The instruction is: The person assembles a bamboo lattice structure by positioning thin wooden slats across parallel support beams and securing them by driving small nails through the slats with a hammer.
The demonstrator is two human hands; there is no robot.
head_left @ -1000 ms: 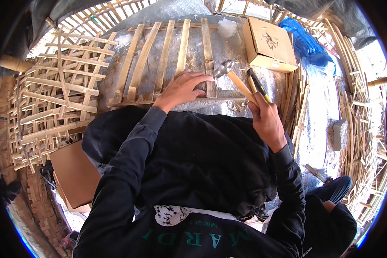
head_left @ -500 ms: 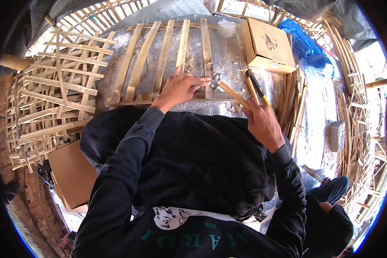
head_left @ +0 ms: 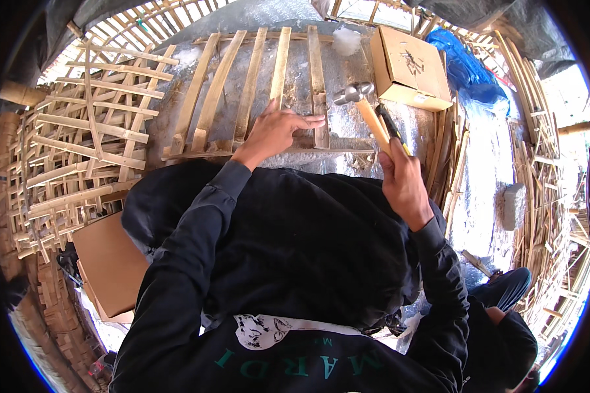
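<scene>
- Head view: a grey, foil-like surface is seen from above, with the person's dark-sleeved forearms entering from the lower edge.
- Left hand: laid flat and unclenched, fingers spread, pressed on the bamboo slat frame near the frame's lower crosspiece; nothing is gripped in it.
- Right hand: clenched round the pale wooden handle of a hammer; a black and yellow tool is held in the same fist alongside the handle.
- Hammer: steel head raised just above the frame's rightmost upright slat, close to the fingertips of the left hand; whether the head touches the slat cannot be told.
- Bamboo slat frame: five or so upright slats joined by a crosspiece at the near end, lying at the middle of the surface.
- Cardboard box: closed, set toward the far right corner of the surface, well apart from the left hand.
- Blue sheet: crumpled just beyond the box, at the right edge.
- Finished lattice panels: stacked off the left edge of the surface.
- Loose bamboo strips: heaped along the right side.
- Second cardboard piece: lying by the person's left side, below the lattice panels.
</scene>
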